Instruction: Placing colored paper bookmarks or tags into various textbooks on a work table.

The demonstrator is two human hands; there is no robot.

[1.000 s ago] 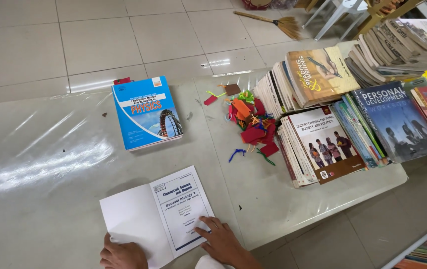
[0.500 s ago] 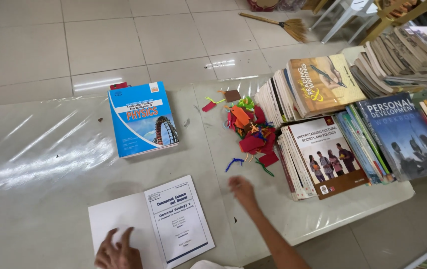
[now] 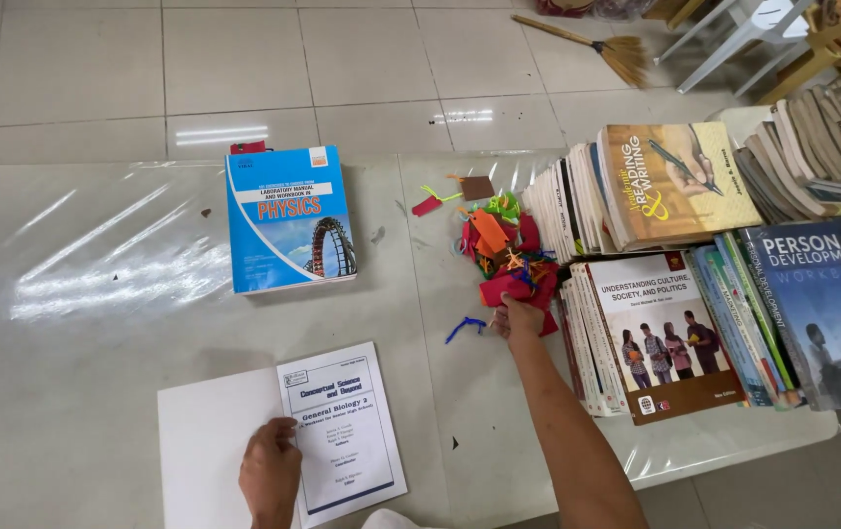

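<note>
- A glossy white table (image 3: 97, 392) with a clear plastic sheen stands on pale square floor tiles; a straw broom (image 3: 597, 44) lies beyond its far edge.
- My left hand (image 3: 270, 475) lies flat, fingers together, pressing the open white booklet (image 3: 283, 441) at the near edge.
- My right hand (image 3: 519, 318) reaches to the pile of felt-like tags (image 3: 504, 250) in red, orange and green with thin ribbons, near the table's middle; fingers curl on a red piece, grip unclear.
- A blue ribbon (image 3: 465, 326) lies just beside that hand.
- A thick blue workbook (image 3: 288, 217) lies flat toward the far edge.
- Rows of softcover books (image 3: 666, 333) crowd the right edge.
</note>
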